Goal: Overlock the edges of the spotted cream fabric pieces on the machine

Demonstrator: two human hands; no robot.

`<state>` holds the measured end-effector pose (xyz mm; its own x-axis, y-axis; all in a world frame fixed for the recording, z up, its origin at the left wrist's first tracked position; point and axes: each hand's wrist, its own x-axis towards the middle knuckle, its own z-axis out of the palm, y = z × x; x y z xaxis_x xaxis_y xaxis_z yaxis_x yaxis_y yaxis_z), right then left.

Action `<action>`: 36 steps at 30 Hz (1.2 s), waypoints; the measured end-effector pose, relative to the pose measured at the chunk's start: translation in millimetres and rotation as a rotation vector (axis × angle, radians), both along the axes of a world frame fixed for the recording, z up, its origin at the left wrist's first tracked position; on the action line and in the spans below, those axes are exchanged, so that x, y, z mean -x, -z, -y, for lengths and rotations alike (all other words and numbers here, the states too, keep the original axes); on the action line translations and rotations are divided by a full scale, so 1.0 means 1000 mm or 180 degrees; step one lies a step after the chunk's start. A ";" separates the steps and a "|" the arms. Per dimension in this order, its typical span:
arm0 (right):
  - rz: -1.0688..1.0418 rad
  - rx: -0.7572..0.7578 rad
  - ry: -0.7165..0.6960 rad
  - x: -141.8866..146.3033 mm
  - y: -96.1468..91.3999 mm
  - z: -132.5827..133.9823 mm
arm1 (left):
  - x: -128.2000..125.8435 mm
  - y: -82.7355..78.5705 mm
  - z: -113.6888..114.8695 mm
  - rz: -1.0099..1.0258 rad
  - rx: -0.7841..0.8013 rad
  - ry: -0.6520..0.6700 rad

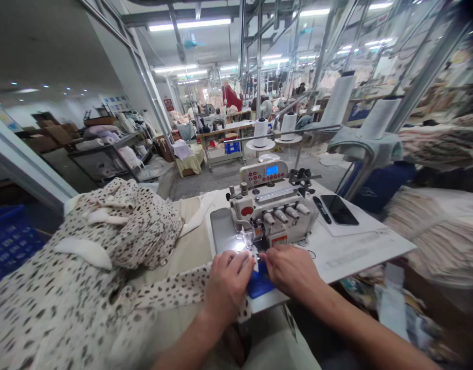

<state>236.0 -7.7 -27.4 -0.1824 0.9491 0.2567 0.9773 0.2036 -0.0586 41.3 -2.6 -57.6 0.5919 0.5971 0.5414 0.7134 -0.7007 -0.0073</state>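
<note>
A white overlock sewing machine (275, 216) stands before me with its lamp lit at the needle area. My left hand (229, 275) is closed on a strip of cream fabric with dark spots (175, 288), just in front of the presser foot. Close beside it, my right hand (292, 267) has its fingers curled in a pinch near the fabric's edge; what lies between the fingertips is too small to make out. Under and between the hands shows a blue piece (259, 284) at the machine's front. The strip runs left into a large spotted heap (144, 221).
A phone (339, 209) and a dark slim object (322, 209) lie on the white machine table (348, 252), right of the machine. Thread cones (260, 132) stand behind it. Folded fabric stacks (440, 231) rise at the right, and a blue crate (13, 241) sits at the left.
</note>
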 end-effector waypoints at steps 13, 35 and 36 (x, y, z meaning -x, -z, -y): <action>-0.0010 -0.0492 0.0051 0.007 0.015 -0.004 | -0.002 0.004 0.006 -0.0260 -0.0187 -0.0117; -0.2671 -0.0963 -0.0047 -0.007 0.115 0.002 | -0.009 0.008 0.005 0.0098 0.0025 -0.0273; -0.2802 -0.0932 -0.0096 -0.008 0.118 0.001 | -0.008 0.006 0.002 0.0113 0.0065 -0.0246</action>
<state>243.6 -8.9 -145.4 0.1684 0.8226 0.5430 0.5990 0.3521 -0.7192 49.2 -4.9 -63.5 0.5244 0.6513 0.5485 0.7648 -0.6434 0.0328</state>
